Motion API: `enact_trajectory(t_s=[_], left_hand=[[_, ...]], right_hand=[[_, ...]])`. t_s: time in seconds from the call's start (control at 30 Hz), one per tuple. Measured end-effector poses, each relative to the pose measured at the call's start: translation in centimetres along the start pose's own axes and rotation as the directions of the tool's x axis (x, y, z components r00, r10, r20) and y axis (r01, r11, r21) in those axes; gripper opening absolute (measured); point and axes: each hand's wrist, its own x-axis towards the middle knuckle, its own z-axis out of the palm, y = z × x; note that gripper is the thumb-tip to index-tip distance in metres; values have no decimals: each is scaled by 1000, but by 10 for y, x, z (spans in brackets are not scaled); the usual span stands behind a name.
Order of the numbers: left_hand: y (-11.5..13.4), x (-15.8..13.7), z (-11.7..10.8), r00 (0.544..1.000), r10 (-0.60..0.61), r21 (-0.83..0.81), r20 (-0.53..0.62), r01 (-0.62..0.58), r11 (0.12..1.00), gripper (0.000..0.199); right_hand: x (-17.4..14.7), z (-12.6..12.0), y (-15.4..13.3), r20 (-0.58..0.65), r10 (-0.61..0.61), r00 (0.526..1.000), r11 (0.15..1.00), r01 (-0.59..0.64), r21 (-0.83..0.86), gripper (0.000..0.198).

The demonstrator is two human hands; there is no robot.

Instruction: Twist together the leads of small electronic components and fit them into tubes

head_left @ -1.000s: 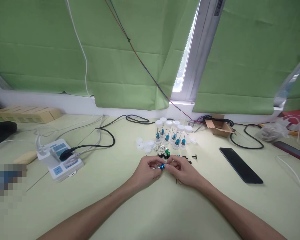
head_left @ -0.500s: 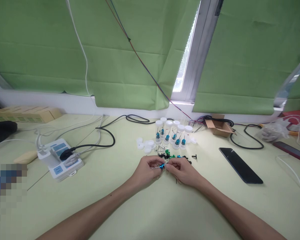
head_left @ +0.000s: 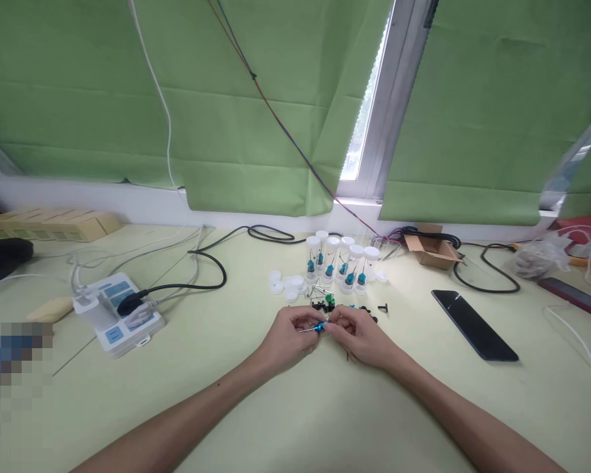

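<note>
Green blinds (head_left: 256, 151) hang behind six white-capped tubes (head_left: 329, 263). Nearer than the tubes, one blue piece (head_left: 318, 327) sits between the left hand (head_left: 288, 335) and the right hand (head_left: 362, 334), both pinching it. One phone (head_left: 474, 325) and one open carton (head_left: 434, 255) lie right of the tubes; one power strip (head_left: 152, 323), left.

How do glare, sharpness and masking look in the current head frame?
Head view: daylight blows out the window gap; the table brightens right of the clear containers; the lower-left corner is pixelated; the blue piece between left hand and right hand is too small for fine detail.
</note>
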Motion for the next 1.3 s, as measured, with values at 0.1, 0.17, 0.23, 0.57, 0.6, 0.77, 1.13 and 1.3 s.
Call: enact_trajectory(t_s=[0.1,0.17,0.23,0.57,0.6,0.77,1.13,1.3], left_hand=[[-1,1,0,1000,5,5,-2,-5,1000,19],[-2,1,0,1000,8,-1,1,-8,1000,17],[-1,1,0,1000,10,-9,4,-10,1000,18],[1,-1,1,1000,4,4,22,-4,1000,17],[0,-1,1,1000,6,6,20,-6,1000,17],[-4,0,-1,1000,5,19,8,-5,1000,18],[-2,1,0,1000,12,105,-6,-11,994,15],[0,0,-1,1000,13,121,8,-14,993,16]], right_hand=[[1,0,-1,2,11,1000,1000,-11,-25,32],[0,0,-1,7,15,1000,999,-15,-30,34],[0,0,-1,4,4,1000,999,-4,-32,32],[0,-1,-2,16,21,1000,1000,-21,-8,21],[0,-1,-3,14,17,1000,1000,-17,-12,21],[0,-1,-4,-3,-11,1000,1000,11,-28,22],[0,0,-1,4,12,1000,1000,-12,-11,24],[0,0,0,-12,-20,1000,999,20,-28,24]])
